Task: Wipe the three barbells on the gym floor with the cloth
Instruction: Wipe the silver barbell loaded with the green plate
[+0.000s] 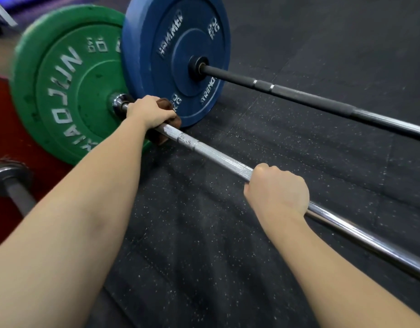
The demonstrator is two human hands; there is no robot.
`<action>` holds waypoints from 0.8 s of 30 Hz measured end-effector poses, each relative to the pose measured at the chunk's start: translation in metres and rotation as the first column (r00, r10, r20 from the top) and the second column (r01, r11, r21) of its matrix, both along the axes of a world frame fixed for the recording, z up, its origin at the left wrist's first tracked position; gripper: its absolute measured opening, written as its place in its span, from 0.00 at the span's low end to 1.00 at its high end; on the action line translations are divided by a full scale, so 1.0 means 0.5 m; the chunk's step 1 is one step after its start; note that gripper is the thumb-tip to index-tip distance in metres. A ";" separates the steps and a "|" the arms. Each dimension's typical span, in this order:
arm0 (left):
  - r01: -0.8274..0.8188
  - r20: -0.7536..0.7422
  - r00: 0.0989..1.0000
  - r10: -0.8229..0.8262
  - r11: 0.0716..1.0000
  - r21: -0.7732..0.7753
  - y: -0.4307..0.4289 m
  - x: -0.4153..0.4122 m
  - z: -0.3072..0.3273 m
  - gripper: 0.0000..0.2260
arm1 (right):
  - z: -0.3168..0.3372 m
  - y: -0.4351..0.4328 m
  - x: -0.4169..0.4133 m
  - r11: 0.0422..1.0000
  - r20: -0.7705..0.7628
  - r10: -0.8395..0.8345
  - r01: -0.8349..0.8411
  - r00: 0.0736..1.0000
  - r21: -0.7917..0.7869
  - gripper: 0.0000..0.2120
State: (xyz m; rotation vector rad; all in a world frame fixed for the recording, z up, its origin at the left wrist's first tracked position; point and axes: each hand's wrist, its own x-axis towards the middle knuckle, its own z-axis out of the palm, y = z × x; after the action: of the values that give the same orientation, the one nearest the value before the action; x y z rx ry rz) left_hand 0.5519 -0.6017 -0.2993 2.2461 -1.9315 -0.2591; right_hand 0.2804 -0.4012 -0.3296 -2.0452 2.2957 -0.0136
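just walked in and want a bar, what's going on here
A person is wiping the silver barbell. The left hand holds a brown cloth wrapped on the shaft right beside the green plate, while the right hand grips the same bar farther along. The black barbell with the blue plate lies on the rubber floor behind it, no hand on it. Part of a third bar shows at lower left.

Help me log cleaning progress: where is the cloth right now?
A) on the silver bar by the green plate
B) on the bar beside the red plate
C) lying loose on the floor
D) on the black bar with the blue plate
A: the left hand wraps the brown cloth around the silver bar right next to the green plate, while the right hand grips the same bar farther along.
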 end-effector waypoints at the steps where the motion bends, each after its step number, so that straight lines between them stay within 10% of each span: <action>1: 0.016 -0.008 1.000 -0.016 1.000 0.003 0.006 -0.002 -0.001 0.18 | -0.002 -0.001 0.000 1.000 0.000 -0.001 0.001 1.000 0.000 0.10; 15: 0.350 -0.066 0.936 -0.345 0.933 0.084 0.066 -0.065 0.008 0.09 | 0.003 0.001 0.000 1.000 0.022 0.012 -0.012 1.000 -0.021 0.08; 24: 0.071 -0.062 0.995 -0.072 0.997 -0.024 0.057 -0.076 -0.005 0.21 | 0.004 0.002 0.001 1.000 0.037 0.009 -0.009 0.999 -0.016 0.09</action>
State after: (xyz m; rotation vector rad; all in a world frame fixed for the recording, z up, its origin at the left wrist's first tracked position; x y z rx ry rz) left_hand 0.5139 -0.5730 -0.3018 2.1318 -1.9750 -0.3121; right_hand 0.2807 -0.4002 -0.3274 -2.0450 2.2718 -0.0693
